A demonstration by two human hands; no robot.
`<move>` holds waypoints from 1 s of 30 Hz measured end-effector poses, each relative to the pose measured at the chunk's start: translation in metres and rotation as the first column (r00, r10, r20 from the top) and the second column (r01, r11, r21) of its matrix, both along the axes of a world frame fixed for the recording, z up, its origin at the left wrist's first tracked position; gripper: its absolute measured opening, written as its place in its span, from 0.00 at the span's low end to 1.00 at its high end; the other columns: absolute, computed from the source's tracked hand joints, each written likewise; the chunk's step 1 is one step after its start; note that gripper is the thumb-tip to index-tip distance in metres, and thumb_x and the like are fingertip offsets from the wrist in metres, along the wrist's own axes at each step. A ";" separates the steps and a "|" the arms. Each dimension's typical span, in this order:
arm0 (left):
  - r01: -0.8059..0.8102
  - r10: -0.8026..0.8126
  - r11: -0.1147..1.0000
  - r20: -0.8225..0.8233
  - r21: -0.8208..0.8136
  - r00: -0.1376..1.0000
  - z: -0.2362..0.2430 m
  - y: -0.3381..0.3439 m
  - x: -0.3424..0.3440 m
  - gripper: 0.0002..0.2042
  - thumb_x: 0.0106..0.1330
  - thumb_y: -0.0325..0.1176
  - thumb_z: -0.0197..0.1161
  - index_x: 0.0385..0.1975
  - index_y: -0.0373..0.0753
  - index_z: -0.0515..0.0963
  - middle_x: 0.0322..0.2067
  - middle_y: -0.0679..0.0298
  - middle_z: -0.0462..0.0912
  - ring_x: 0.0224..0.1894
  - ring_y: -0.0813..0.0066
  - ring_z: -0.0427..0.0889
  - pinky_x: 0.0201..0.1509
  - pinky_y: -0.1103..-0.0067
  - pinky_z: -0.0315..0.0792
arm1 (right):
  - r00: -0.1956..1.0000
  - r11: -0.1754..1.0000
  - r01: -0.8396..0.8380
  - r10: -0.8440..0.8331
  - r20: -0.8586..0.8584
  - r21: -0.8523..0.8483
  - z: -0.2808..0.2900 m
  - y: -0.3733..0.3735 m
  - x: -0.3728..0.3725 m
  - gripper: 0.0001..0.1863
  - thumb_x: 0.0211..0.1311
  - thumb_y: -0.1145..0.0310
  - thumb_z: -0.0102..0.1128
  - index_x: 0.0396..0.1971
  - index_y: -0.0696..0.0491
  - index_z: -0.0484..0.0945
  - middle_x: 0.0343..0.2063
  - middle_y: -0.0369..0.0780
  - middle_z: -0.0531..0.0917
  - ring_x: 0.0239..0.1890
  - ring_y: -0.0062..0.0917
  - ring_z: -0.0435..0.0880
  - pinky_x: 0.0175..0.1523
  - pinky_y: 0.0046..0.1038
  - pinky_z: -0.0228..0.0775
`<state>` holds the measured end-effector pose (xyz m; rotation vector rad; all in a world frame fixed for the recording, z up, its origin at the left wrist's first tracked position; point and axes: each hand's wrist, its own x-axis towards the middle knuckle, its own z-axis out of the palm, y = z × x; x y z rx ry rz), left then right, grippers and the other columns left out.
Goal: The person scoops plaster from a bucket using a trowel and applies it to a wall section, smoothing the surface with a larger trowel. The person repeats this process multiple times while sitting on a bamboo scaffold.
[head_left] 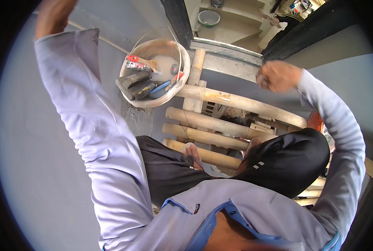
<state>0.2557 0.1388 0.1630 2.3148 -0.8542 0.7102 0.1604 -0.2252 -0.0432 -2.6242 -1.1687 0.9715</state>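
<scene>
My left hand point(54, 14) is raised at the upper left, in front of the grey wall. Its fingers run out of the picture, so whatever they hold or touch stays hidden. On the right, my right hand point(279, 76) is closed in a loose fist near the door frame, with no object showing in it. Between my arms stands a stained white bucket point(172, 96) with a wire handle and cloudy liquid inside. A brush with a red handle point(137, 63), dark block-shaped tools point(135, 80) and a tool with a blue handle point(159, 87) lean in it.
Bamboo poles point(220, 119) form a platform with gaps under my bent, dark-trousered legs. The grey wall point(40, 138) runs along my left. Beyond the dark door frame point(179, 21) are pale steps point(232, 29) with a white basin point(209, 18). An orange object point(315, 120) sits near my right knee.
</scene>
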 end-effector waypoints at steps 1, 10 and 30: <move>-0.075 0.078 0.991 -0.022 0.115 0.997 0.005 -0.007 0.001 0.12 0.69 0.40 0.55 0.39 0.39 0.81 0.31 0.67 0.82 0.31 0.79 0.77 0.37 0.83 0.70 | 0.973 0.992 0.112 -0.097 0.210 -0.060 -0.003 -0.002 0.011 0.07 0.47 0.74 0.51 0.19 0.58 0.78 0.23 0.49 0.81 0.29 0.42 0.82 0.35 0.38 0.74; 0.043 0.022 0.970 -0.262 0.240 0.965 -0.011 0.014 0.036 0.22 0.65 0.50 0.59 0.51 0.40 0.78 0.41 0.65 0.81 0.39 0.79 0.75 0.45 0.80 0.70 | 0.825 0.851 0.506 -0.429 0.369 -0.142 -0.089 -0.028 0.074 0.10 0.44 0.72 0.56 0.27 0.60 0.81 0.31 0.55 0.82 0.39 0.46 0.83 0.42 0.40 0.76; 0.224 -0.124 0.973 -0.692 0.057 0.712 -0.025 -0.015 0.015 0.17 0.63 0.36 0.62 0.48 0.33 0.77 0.37 0.62 0.80 0.39 0.77 0.77 0.48 0.79 0.72 | 0.199 0.640 0.503 -0.740 0.642 0.582 -0.101 -0.058 0.111 0.30 0.43 0.63 0.67 0.50 0.47 0.68 0.45 0.41 0.75 0.52 0.37 0.73 0.52 0.43 0.63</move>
